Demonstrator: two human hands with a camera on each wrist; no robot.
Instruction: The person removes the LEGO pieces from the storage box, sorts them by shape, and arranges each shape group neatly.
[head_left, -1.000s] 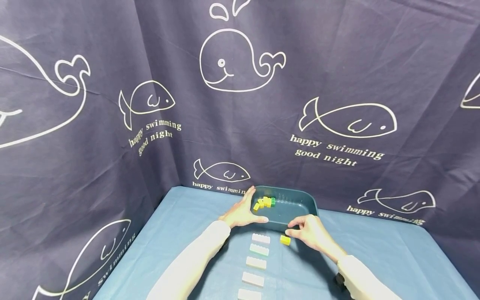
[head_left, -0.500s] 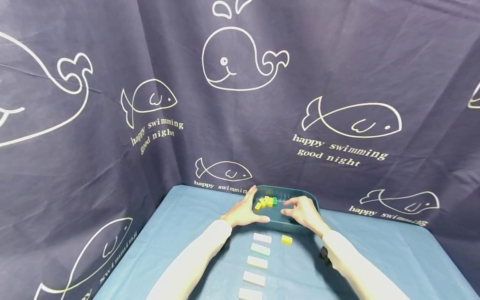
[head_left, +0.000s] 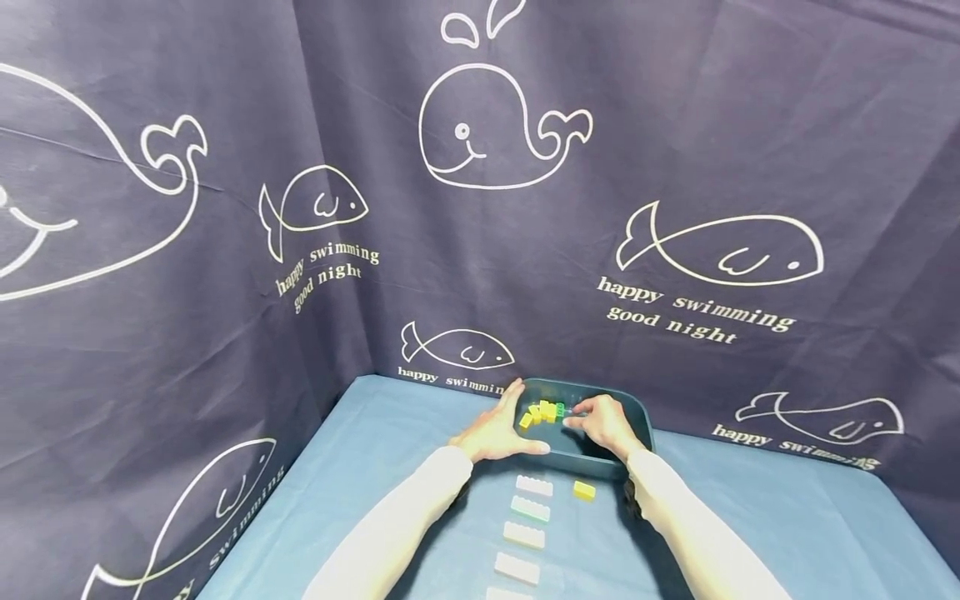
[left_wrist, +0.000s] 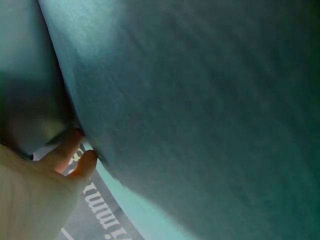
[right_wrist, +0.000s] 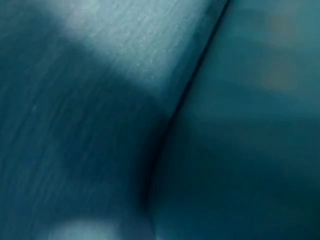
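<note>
A dark teal bin [head_left: 600, 457] stands at the back of the table, with several yellow bricks [head_left: 542, 412] and a green brick [head_left: 560, 410] inside toward its left. My left hand [head_left: 495, 429] rests on the bin's left end, fingers stretched along the left wall and thumb along the front rim. In the left wrist view, its fingers [left_wrist: 85, 162] touch the bin's outer wall. My right hand [head_left: 606, 423] reaches into the bin, thumb and forefinger apart just right of the green brick; contact cannot be made out. The right wrist view shows no hand clearly.
In front of the bin a column of pale bricks [head_left: 523, 535] runs toward the person, one of them light green [head_left: 531, 509]. A single yellow brick [head_left: 584, 490] lies to their right on the blue cloth [head_left: 757, 517]. Behind rises a dark curtain [head_left: 555, 275] with whale and fish drawings.
My right hand has moved from beside the lone yellow brick into the bin, then left to the green brick. The yellow brick stays on the cloth. My left hand keeps its place on the bin.
</note>
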